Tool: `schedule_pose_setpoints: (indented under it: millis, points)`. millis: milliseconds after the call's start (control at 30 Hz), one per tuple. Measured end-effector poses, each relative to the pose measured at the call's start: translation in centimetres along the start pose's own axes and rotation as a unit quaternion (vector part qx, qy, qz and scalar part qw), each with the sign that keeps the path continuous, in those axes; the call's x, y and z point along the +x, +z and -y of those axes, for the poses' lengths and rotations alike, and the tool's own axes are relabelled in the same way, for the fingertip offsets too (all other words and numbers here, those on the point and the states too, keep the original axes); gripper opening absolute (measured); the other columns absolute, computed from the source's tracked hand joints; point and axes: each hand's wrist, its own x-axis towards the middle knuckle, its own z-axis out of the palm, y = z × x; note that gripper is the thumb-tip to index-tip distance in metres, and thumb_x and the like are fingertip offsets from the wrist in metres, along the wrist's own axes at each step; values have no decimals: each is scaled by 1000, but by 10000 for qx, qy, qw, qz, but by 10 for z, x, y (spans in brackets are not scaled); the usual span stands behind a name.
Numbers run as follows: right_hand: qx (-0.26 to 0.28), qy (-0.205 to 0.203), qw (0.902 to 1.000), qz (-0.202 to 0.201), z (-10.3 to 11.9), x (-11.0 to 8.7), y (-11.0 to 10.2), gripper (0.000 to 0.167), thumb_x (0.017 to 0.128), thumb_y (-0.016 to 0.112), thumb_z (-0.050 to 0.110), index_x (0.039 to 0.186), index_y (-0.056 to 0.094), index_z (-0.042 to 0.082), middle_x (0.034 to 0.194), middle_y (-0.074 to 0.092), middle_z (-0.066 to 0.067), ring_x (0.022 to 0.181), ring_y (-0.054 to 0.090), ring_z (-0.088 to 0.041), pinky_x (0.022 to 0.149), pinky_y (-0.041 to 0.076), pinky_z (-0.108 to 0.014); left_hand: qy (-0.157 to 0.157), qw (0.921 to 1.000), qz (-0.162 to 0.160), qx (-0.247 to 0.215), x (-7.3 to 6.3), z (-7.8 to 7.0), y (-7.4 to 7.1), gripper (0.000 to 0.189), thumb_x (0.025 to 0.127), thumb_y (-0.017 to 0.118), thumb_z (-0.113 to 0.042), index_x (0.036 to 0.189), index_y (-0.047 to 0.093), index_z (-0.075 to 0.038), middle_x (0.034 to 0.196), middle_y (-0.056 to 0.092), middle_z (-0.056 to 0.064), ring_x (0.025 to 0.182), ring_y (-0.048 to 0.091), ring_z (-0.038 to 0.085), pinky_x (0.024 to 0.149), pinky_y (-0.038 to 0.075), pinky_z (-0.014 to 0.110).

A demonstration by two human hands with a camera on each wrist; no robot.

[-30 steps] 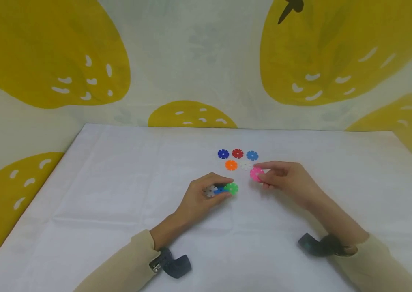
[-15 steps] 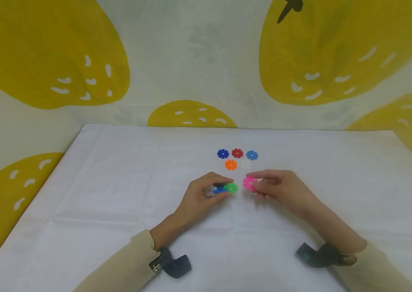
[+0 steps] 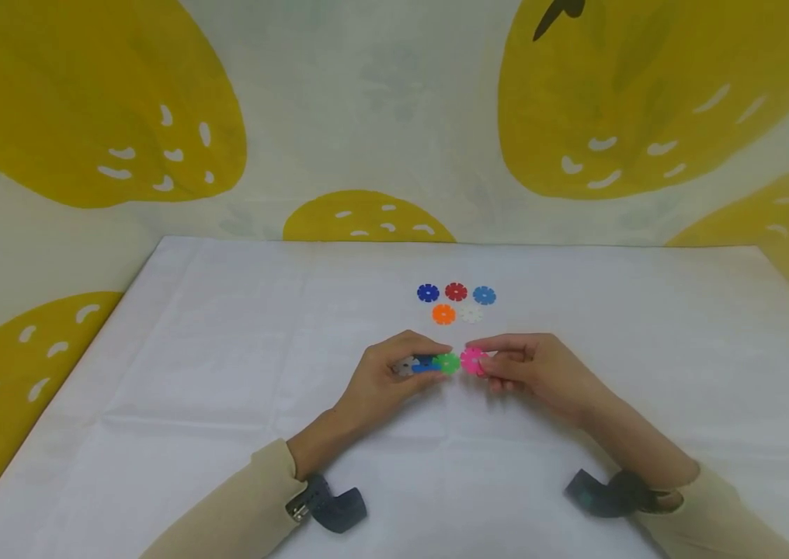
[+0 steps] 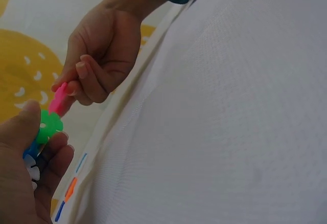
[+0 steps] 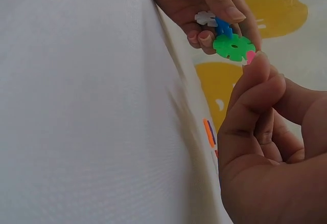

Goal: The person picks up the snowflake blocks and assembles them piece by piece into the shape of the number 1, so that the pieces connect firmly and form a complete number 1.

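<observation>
My left hand (image 3: 384,376) grips a short chain of notched plastic discs between thumb and fingers. In the right wrist view the chain shows a white disc (image 5: 205,18), a blue disc (image 5: 223,27) set crosswise, and a green disc (image 5: 233,47) at the free end. A pink notched disc (image 3: 473,361) is pinched between the thumb and index finger of my right hand (image 3: 541,369). Its edge is right at the green disc's rim. In the right wrist view my fingers hide most of the pink disc (image 5: 250,56).
Beyond the hands, loose discs lie flat on the white tablecloth (image 3: 227,334): dark blue (image 3: 428,293), red (image 3: 456,292), light blue (image 3: 484,295), orange (image 3: 444,314) and white (image 3: 471,313). A fruit-patterned cloth (image 3: 380,116) hangs behind the table.
My right hand has brought the pink disc left and toward me, from beside the loose white disc to the green disc's edge. The left hand has barely moved.
</observation>
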Motion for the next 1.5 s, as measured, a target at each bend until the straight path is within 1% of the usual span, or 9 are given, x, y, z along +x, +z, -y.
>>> schedule_pose_setpoints:
  millis: [133,233,467,600,767,867,1000,1233,1500]
  points:
    - [86,0,10000,48,-1,0,0,44,88,69,27,125,62,3,85,68,-17,78,64,-29,71,53,-25,60,10000,7,-48,2,-16,-1,30,80,71,8,109,67,5,102,66,12,97,61,21,85,50,33]
    - [246,33,9996,116,-2,1,1,45,88,70,27,125,62,2,88,68,-17,78,64,-29,70,53,-25,41,9999,73,-70,3,-19,-2,29,80,71,9,109,67,6,102,66,14,98,61,22,85,50,33]
    - [437,7,9986,296,-4,2,4,44,90,68,24,125,60,-2,87,67,-17,77,63,-27,71,53,-25,-84,9997,188,-148,-2,4,-2,29,84,71,0,114,68,-1,106,67,5,101,60,17,86,50,33]
    - [596,17,9976,358,-5,1,5,44,90,68,22,125,59,-3,88,67,-17,77,63,-26,72,52,-25,-21,9995,257,-203,-3,10,-2,29,86,70,-4,115,68,-3,106,66,3,101,59,17,86,50,33]
    - [704,79,9969,352,-5,0,7,45,90,68,22,125,59,-3,91,68,-16,76,63,-25,71,52,-25,109,9992,319,-208,-4,10,-3,29,85,70,-2,114,68,-2,104,67,3,100,60,17,89,48,34]
    - [767,73,9964,346,-6,-1,9,45,90,68,22,125,59,-4,92,68,-16,76,64,-25,72,53,-25,115,9991,332,-236,-4,9,-3,29,84,71,0,113,68,-1,104,67,5,100,60,17,91,47,34]
    - [869,-47,9955,385,-7,0,10,44,90,68,21,124,58,-6,92,68,-17,75,63,-24,72,53,-25,81,9989,335,-317,-5,10,-3,29,83,71,1,112,69,-1,105,68,5,102,61,18,93,46,35]
    - [1042,-268,9923,607,-8,-1,12,41,92,65,16,122,57,-10,88,68,-16,72,61,-20,69,51,-24,78,9982,422,-411,-6,10,-3,29,83,70,4,112,67,3,107,67,5,104,60,18,95,45,36]
    - [1084,-357,9910,703,-10,0,11,38,91,65,14,120,59,-10,81,66,-13,68,58,-18,62,48,-21,317,9976,485,-373,-5,10,0,27,84,68,5,111,65,7,107,67,12,104,60,21,94,46,36]
